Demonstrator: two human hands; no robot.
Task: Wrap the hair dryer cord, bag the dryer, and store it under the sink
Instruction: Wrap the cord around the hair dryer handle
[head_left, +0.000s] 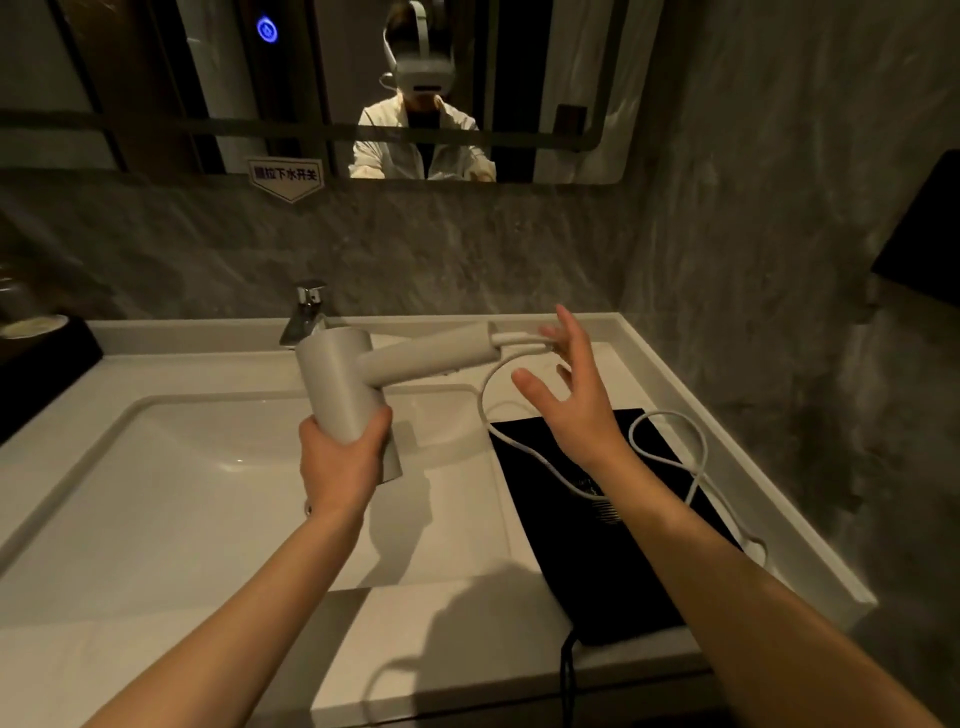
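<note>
My left hand (340, 462) grips the barrel of a white hair dryer (353, 379) above the sink basin (156, 467), its handle pointing right. My right hand (571, 384) is open, fingers spread, its fingertips touching the white cord (524, 340) where it leaves the handle's end. The cord (670, 441) hangs down and loops loosely over a flat black bag (623, 571) lying on the counter to the right of the basin.
A chrome faucet (306, 312) stands behind the dryer. A raised counter rim (727, 441) meets the grey stone wall on the right. A dark tray (41, 358) sits at far left. The mirror (332, 88) above reflects a person in a headset.
</note>
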